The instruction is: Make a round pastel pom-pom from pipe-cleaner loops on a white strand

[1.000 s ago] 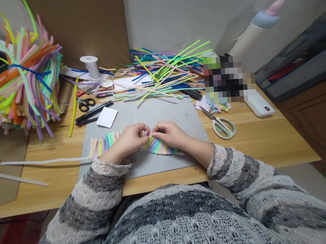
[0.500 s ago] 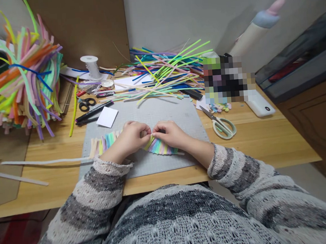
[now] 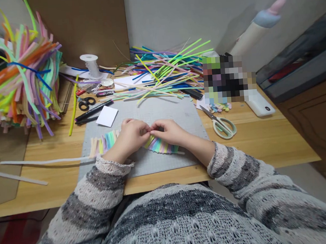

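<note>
A row of short pastel pipe cleaners [image 3: 164, 146] lies across the grey cutting mat [image 3: 144, 168], strung along a long white pipe cleaner [image 3: 45, 161] that runs out to the left. My left hand [image 3: 134, 134] covers the middle of the row, its thumb and fingers pinched together. Meeting it fingertip to fingertip, my right hand [image 3: 167, 131] is also closed in a pinch over the row. Both pinches seem to grip the pipe cleaner row at one spot; the exact strand between the fingertips is hidden.
Left stands a big bundle of colourful pipe cleaners [image 3: 23, 79]; a loose pile [image 3: 170, 73] lies behind the mat. Around the mat are black-handled scissors [image 3: 87, 103], markers [image 3: 93, 111], a white card [image 3: 107, 116], a wire spool [image 3: 91, 65] and green-handled scissors [image 3: 221, 127].
My fingertips have shifted very slightly and pressed closer together. The pipe cleaner row and everything around it look the same.
</note>
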A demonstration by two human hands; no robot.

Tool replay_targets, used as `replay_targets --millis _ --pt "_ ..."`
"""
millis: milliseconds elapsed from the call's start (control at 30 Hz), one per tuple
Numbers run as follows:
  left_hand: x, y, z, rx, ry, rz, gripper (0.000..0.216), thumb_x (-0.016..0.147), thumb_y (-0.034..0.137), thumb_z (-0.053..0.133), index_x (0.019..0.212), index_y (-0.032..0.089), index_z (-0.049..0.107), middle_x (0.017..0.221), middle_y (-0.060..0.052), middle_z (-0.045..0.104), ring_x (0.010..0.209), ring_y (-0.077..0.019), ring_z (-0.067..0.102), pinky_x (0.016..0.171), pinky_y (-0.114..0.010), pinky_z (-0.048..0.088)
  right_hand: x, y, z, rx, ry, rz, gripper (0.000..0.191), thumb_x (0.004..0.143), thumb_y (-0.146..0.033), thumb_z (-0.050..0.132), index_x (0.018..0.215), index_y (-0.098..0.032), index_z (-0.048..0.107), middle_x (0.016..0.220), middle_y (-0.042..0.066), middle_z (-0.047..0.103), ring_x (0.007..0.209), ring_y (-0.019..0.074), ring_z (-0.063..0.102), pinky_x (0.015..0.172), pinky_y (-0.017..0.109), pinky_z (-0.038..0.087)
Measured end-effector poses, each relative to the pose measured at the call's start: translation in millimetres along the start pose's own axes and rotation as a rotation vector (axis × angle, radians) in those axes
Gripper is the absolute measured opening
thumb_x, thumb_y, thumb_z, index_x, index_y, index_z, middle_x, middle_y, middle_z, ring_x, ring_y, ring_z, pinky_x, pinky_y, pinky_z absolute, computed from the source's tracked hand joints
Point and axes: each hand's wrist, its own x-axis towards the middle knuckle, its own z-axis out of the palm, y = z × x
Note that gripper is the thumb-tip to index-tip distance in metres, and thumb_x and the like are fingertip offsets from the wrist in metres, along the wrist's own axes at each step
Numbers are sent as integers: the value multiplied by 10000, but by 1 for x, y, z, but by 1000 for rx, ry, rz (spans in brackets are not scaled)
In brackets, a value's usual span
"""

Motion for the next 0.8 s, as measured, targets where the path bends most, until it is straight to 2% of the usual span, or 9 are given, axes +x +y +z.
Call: replay_targets --millis 333,500,800 --pt "-1 1 -4 -40 6 -44 110 749 223 560 723 191 662 680 0 654 740 -187 580 940 -433 312 5 -5 -8 -98 -75 3 80 773 -184 575 746 -174 650 711 -18 645 702 123 562 688 249 390" --pt "-2 3 -6 -42 -10 -34 100 743 204 559 716 183 652 681 3 656 740 -183 581 926 -417 317 5 -9 -14 -179 -122 -16 75 765 -175 578 735 -184 646 760 -9 655 730 134 565 709 267 370" --pt "-6 2 -4 -33 -9 0 73 741 155 539 748 184 606 730 13 653 777 -172 570 925 -401 310 -3 -8 -17 -295 -125 -51 97 795 -200 570 761 -178 659 859 14 678 850 162 585 788 304 325"
